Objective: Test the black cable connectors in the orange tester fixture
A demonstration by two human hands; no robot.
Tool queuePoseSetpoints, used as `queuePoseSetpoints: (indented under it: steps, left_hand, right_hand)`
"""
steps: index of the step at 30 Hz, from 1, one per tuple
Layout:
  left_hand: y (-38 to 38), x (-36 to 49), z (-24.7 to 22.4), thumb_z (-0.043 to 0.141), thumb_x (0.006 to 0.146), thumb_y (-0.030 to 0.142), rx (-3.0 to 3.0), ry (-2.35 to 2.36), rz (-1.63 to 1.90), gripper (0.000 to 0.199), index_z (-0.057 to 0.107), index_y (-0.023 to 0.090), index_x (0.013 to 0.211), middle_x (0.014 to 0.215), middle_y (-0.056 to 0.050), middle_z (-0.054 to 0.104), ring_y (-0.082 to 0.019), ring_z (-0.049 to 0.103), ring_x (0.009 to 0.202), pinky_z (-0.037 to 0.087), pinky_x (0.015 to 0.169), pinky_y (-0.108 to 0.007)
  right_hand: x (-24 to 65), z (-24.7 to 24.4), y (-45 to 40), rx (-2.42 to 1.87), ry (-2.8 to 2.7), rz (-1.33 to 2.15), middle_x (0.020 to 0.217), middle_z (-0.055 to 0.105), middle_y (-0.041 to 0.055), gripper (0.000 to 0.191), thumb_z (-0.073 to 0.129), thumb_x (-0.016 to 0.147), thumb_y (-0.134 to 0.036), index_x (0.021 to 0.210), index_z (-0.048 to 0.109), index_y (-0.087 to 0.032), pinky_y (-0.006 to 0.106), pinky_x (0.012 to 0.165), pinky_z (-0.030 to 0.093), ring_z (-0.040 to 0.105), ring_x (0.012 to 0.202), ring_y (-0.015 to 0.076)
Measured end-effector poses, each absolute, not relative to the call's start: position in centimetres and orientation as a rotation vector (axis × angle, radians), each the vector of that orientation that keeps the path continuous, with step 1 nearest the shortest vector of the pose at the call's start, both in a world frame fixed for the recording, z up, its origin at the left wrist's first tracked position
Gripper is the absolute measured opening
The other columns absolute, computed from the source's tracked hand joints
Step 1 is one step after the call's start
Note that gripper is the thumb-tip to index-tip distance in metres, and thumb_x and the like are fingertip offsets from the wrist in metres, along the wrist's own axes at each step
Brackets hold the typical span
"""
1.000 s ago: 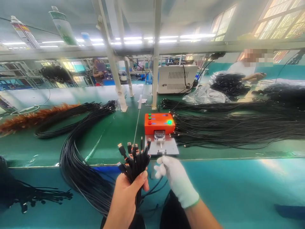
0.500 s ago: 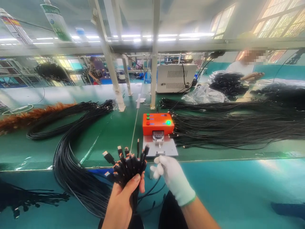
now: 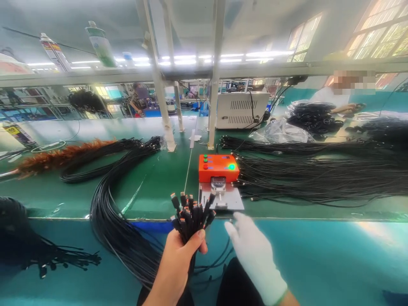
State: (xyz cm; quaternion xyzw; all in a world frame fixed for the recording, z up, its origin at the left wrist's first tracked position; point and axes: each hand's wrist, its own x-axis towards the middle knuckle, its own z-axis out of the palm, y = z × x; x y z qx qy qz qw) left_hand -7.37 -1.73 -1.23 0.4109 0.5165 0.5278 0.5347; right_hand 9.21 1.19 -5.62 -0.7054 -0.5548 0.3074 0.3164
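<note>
My bare left hand [image 3: 185, 255] is closed around a bunch of black USB cables [image 3: 191, 216]. Their connector ends fan upward above my fist, several with orange inside the metal tips. The cable lengths trail from below it toward the bench at left. My right hand [image 3: 253, 253], in a white glove, is just right of the bunch and apart from it. Its thumb and fingers come together around a small dark tip that is too small to name. Beyond it on the bench stands an orange tester box [image 3: 218, 168] with a lit green light, a small display unit [image 3: 218, 183] and a metal plate [image 3: 234, 199].
Loose black cables [image 3: 312, 174] spread over the right of the green bench [image 3: 172, 178]. More cables [image 3: 54, 250] hang at the lower left. Shelf posts [image 3: 216, 85] rise behind the tester, near a white metal case [image 3: 240, 109]. A person [image 3: 334, 97] sits across the bench.
The view has shifted, so the bench things appear farther right. My left hand still grips the cable bunch. My right hand has turned, now showing more of its back, with fingers drawn together.
</note>
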Motion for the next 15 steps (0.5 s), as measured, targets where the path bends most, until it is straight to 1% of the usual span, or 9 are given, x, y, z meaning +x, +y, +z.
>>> queuePoseSetpoints:
  steps: [2,3,6,8,10,11,12,13,15]
  left_hand:
    - [-1.8,-7.2,-1.4,0.068,0.07,0.031,0.973,1.232,1.268,0.031,0.061,0.017,0.044,0.052,-0.003,0.058,-0.019,0.055,0.066,0.04,0.066,-0.027]
    - [-1.8,-7.0,-1.5,0.068,0.071,0.03,0.977,1.235,1.268,0.03,0.061,0.016,0.045,0.051,-0.003,0.058,-0.019,0.055,0.064,0.04,0.065,-0.027]
    - [-1.9,-6.6,-2.1,0.071,0.069,0.031,0.945,1.24,1.254,0.022,0.065,0.014,0.056,0.052,-0.001,0.06,-0.016,0.052,0.057,0.041,0.061,-0.027]
    - [-2.0,-6.4,-2.3,0.074,0.067,0.031,0.843,1.241,1.28,0.019,0.071,0.013,0.073,0.062,-0.002,0.066,-0.018,0.057,0.064,0.044,0.066,-0.029]
    - [-2.0,-6.5,-2.3,0.076,0.065,0.032,0.719,1.278,1.347,0.029,0.073,0.014,0.087,0.077,-0.005,0.072,-0.022,0.061,0.081,0.044,0.078,-0.031]
    - [-2.1,-6.7,-2.3,0.076,0.065,0.034,0.686,1.297,1.381,0.029,0.073,0.014,0.086,0.083,-0.006,0.072,-0.023,0.061,0.088,0.043,0.083,-0.032]
    - [-2.1,-6.9,-2.2,0.076,0.066,0.036,0.681,1.307,1.408,0.027,0.074,0.014,0.081,0.083,-0.006,0.072,-0.024,0.06,0.091,0.043,0.084,-0.033]
    - [-2.1,-7.1,-2.2,0.075,0.067,0.037,0.7,1.305,1.426,0.025,0.073,0.013,0.074,0.078,-0.006,0.071,-0.025,0.06,0.09,0.043,0.082,-0.032]
    - [-2.1,-7.6,-2.2,0.073,0.07,0.037,0.775,1.263,1.431,0.025,0.071,0.014,0.062,0.067,-0.005,0.067,-0.025,0.06,0.089,0.044,0.078,-0.031]
  right_hand:
    - [8.7,-4.2,0.3,-1.717,-1.464,0.715,0.109,0.062,0.0127,0.04,0.048,0.081,-0.043,0.111,0.06,-0.021,0.042,0.082,0.042,0.059,0.095,0.0301]
    - [8.2,-3.5,-0.1,-1.584,-1.473,0.764,0.112,0.062,0.0106,0.039,0.047,0.082,-0.043,0.112,0.06,-0.022,0.039,0.084,0.042,0.058,0.098,0.0287]
    - [5.9,-2.2,-1.0,-1.213,-1.392,1.028,0.112,0.063,0.0073,0.031,0.051,0.082,-0.041,0.104,0.064,-0.023,0.033,0.088,0.043,0.057,0.103,0.0257]
    - [4.7,-2.2,-1.2,-1.153,-1.233,1.104,0.109,0.065,0.0071,0.026,0.051,0.083,-0.038,0.096,0.066,-0.021,0.032,0.09,0.042,0.056,0.104,0.0251]
    - [4.2,-2.9,-0.9,-1.159,-1.023,1.152,0.095,0.069,0.0066,0.025,0.047,0.085,-0.037,0.084,0.065,-0.02,0.032,0.087,0.043,0.059,0.097,0.0237]
    - [4.3,-3.5,-0.6,-1.155,-0.934,1.183,0.083,0.069,0.0052,0.025,0.046,0.086,-0.037,0.079,0.064,-0.02,0.032,0.083,0.044,0.062,0.089,0.0225]
    - [4.5,-4.0,-0.2,-1.141,-0.863,1.223,0.069,0.066,0.0028,0.026,0.045,0.086,-0.037,0.075,0.061,-0.019,0.033,0.08,0.045,0.063,0.077,0.0207]
    - [4.9,-4.7,0.2,-1.117,-0.816,1.27,0.057,0.061,-0.0005,0.026,0.046,0.086,-0.038,0.072,0.059,-0.019,0.033,0.076,0.046,0.062,0.065,0.0185]
    - [5.6,-5.8,1.0,-1.066,-0.782,1.36,0.044,0.05,-0.006,0.025,0.048,0.084,-0.038,0.071,0.056,-0.018,0.035,0.072,0.047,0.056,0.047,0.0148]
